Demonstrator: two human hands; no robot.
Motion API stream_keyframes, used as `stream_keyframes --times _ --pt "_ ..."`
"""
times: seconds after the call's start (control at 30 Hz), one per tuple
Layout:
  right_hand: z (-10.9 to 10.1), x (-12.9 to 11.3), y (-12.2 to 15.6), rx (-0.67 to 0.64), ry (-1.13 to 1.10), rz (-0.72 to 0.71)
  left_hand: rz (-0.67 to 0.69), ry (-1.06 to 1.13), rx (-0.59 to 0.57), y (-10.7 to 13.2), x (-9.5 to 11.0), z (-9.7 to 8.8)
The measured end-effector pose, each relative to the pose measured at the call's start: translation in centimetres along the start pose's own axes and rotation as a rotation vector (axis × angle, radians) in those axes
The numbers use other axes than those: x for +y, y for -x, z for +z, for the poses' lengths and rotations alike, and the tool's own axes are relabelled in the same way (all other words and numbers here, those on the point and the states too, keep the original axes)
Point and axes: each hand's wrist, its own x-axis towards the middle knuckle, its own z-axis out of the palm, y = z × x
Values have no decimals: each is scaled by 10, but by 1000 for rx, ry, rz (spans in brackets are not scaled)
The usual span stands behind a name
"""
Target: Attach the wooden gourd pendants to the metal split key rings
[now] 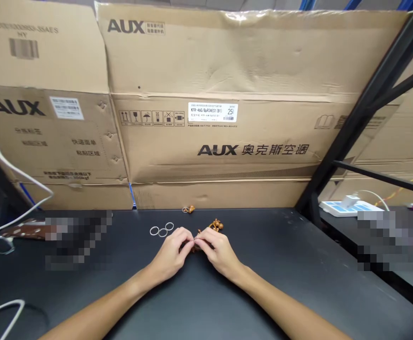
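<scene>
My left hand [176,249] and my right hand [219,249] meet fingertip to fingertip over the black table. Both are closed in a pinch, and what lies between the fingers is too small and covered to make out. Glossy brown bead-like charms [216,225] lie in a cluster just behind and beneath my fingers, partly hidden by them. To the left of my left hand are three bare metal rings [163,232], lying close together. Farther back, near the cardboard, a small brown charm [191,208] lies beside a ring [184,209].
Large cardboard sheets [213,137] stand upright along the table's back edge. A black metal frame [355,104] rises at the right, with a white power strip [350,208] beyond it. White cable [18,172] hangs at the left, near glasses [1,244] and a blurred dark object.
</scene>
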Motion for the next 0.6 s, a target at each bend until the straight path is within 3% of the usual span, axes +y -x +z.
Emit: stream_keyframes --times 0.13,0.27,0.47,0.6 --pt "-1 -2 1 -17 -2 -5 -9 13 -15 0 2 0" --pt "-1 -6 2 6 62 2 -37 -56 42 0 -1 -3" --pt "-1 -14 2 -115 273 -131 113 -472 87 -2 -16 -13" --pt "1 -13 4 -197 376 -143 100 -684 66 -3 -22 -15"
